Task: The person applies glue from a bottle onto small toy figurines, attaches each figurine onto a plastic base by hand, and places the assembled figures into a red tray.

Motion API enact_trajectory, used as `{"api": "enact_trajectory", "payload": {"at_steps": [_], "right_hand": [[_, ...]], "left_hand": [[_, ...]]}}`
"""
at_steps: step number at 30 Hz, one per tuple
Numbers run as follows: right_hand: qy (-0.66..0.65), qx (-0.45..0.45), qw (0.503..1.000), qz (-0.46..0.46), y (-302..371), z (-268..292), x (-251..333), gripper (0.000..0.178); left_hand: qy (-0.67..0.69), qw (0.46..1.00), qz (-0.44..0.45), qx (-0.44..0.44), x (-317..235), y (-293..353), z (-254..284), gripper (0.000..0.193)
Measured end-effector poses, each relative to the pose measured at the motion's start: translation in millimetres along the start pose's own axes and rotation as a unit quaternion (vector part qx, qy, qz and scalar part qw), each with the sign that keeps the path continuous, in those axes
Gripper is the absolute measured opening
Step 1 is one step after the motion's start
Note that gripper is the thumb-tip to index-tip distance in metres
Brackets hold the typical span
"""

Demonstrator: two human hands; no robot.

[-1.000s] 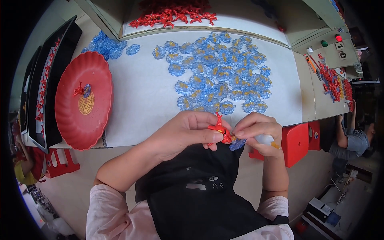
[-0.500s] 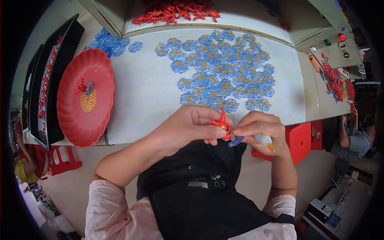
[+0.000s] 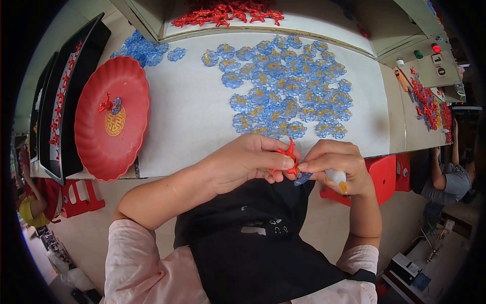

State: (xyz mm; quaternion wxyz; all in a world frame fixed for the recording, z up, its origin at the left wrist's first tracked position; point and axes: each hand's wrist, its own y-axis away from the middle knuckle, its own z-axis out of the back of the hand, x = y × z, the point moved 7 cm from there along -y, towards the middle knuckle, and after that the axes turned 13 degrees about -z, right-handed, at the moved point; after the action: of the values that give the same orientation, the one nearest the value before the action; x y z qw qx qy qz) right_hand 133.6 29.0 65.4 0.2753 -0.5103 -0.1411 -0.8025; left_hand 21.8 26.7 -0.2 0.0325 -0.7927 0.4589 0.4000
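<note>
Over the table's near edge, my left hand (image 3: 248, 161) pinches a small glossy red figurine (image 3: 290, 150) with thin limbs between thumb and fingers. My right hand (image 3: 347, 161) is close against it, thumb and fingertips closed on a small translucent blue-purple piece (image 3: 302, 178) that touches or nearly touches the figurine's lower part. Also lying in my right hand is a white tube (image 3: 335, 176) with an amber tip, pointing down and towards me. My fingers hide where figurine and blue piece meet. Beyond my hands, many translucent blue flower-edged pieces (image 3: 273, 67) with yellow marks cover the white sheet.
A red scalloped plate (image 3: 88, 144) at left carries another red figurine (image 3: 105, 104) with a blue-purple piece. Beside it stand black trays (image 3: 93, 43) with red figurines. A shelf behind holds a red pile (image 3: 228, 12). Red stools (image 3: 380, 177) and other people are at the sides.
The red figurine has turned a little in my left fingers, and both hands have moved slightly to the right in the picture. The whole view has shifted a little. Both grips stay closed.
</note>
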Motion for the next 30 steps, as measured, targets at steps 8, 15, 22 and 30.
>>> {"api": "enact_trajectory", "payload": {"at_steps": [8,15,22,30], "right_hand": [[0.041,-0.089,0.995,-0.006,11.8,-2.9,2.2,0.03],[0.048,-0.1,0.994,-0.003,10.1,-8.8,1.0,0.028],[0.051,-0.105,0.993,0.004,-0.6,-2.3,-13.1,0.027],[0.054,-0.046,0.997,-0.036,-16.2,-14.3,90.2,0.02]], "left_hand": [[-0.02,1.0,0.005,-0.002,3.5,3.7,-5.0,0.034],[-0.089,0.995,-0.013,-0.034,-3.8,9.3,-6.2,0.027],[-0.102,0.992,-0.037,-0.069,-7.8,-2.9,4.8,0.022],[-0.061,0.994,-0.068,-0.062,-46.7,78.2,-33.4,0.02]]}}
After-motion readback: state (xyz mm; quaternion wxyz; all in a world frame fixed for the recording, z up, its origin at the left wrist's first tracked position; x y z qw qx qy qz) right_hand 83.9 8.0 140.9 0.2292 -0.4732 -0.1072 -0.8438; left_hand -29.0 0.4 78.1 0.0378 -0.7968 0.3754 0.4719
